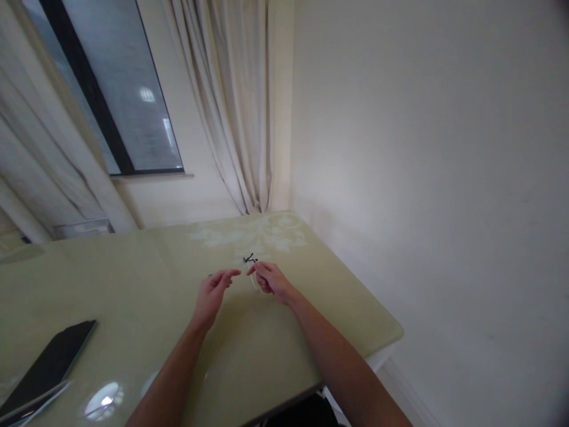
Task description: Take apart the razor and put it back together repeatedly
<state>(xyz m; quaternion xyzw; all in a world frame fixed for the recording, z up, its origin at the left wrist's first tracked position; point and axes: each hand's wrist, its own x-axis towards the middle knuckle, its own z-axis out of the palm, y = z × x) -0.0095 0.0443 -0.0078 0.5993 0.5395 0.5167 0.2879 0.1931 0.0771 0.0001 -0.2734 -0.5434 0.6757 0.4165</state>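
Observation:
My left hand (212, 296) is over the table with its index finger stretched toward the right, and nothing shows in its fingers. Facing it, my right hand (272, 281) has its fingers curled and its index finger pointing left; what it grips is too small to name. Just beyond its knuckles is a small, thin, black branching object (250, 258), and I cannot tell whether it is held or lies on the table. A pale narrow strip (253, 282) shows below the right fingertips, perhaps a reflection. The fingertips of the two hands are slightly apart.
The glossy yellow-green table (133, 284) meets a bare wall (422, 178) on the right. A flat black object (48, 367) lies at the lower left. A dark-edged black item (297, 412) is at the near edge. Behind are curtains (235, 107) and a window (120, 83).

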